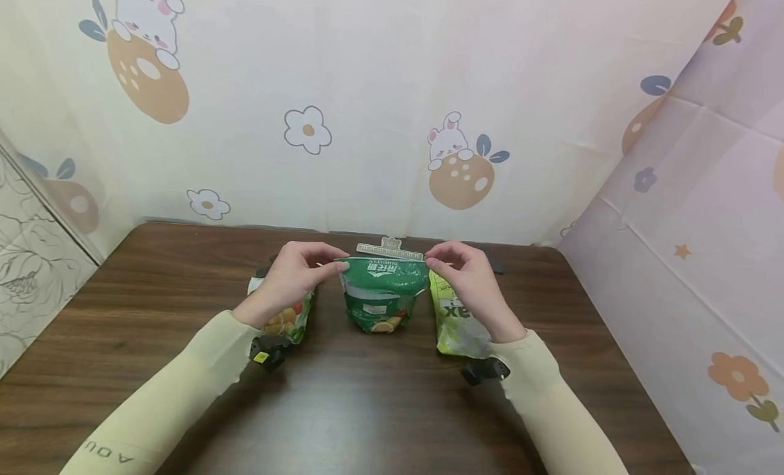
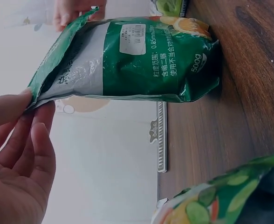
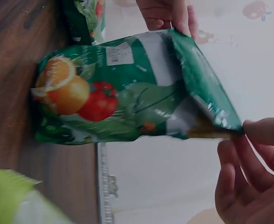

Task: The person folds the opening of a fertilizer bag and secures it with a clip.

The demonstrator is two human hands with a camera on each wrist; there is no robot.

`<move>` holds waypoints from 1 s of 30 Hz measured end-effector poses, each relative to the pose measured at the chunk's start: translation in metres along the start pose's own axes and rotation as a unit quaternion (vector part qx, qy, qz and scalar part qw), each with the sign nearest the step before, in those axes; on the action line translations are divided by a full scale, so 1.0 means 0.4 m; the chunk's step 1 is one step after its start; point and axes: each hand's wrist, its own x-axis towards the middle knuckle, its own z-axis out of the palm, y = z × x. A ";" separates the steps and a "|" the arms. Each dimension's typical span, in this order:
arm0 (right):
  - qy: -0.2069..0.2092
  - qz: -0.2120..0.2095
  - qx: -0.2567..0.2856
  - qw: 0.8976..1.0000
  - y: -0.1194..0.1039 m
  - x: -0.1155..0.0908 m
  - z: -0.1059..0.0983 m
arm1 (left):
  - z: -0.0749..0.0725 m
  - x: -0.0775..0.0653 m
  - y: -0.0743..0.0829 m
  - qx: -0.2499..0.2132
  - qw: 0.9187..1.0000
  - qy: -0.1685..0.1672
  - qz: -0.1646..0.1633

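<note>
A green fertilizer-like bag [image 1: 382, 291] marked 500g stands upright on the table, with oranges and a tomato printed on it. Its top edge is folded over toward the wearer. My left hand [image 1: 292, 277] pinches one corner of that fold between thumb and fingers. At the opposite corner, my right hand [image 1: 471, 284] pinches likewise; the right wrist view shows this thumb [image 3: 265, 130] on top of the fold. Behind the bag lies a pale bag clip [image 1: 390, 250] with a toothed bar, apart from both hands.
Another fruit-printed bag [image 1: 290, 322] is partly hidden under the left wrist. A lime-green and white bag [image 1: 456, 325] lies beneath the right forearm side. The brown wooden table [image 1: 367, 407] meets a patterned curtain [image 1: 367, 189] at its back edge.
</note>
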 end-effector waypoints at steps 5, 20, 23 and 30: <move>0.030 -0.079 -0.097 0.992 -0.050 0.019 0.034 | 0.003 0.003 -0.002 -0.002 1.000 0.002 0.006; -0.066 -0.166 -0.294 0.939 -0.160 0.069 0.189 | 0.012 0.010 -0.007 0.009 0.998 0.014 0.063; -0.060 -0.160 -0.291 0.941 -0.157 0.069 0.196 | 0.013 0.010 -0.006 0.020 0.997 0.019 0.074; -0.039 -0.174 -0.296 0.938 -0.149 0.067 0.201 | 0.018 0.014 -0.009 0.072 0.989 0.042 0.124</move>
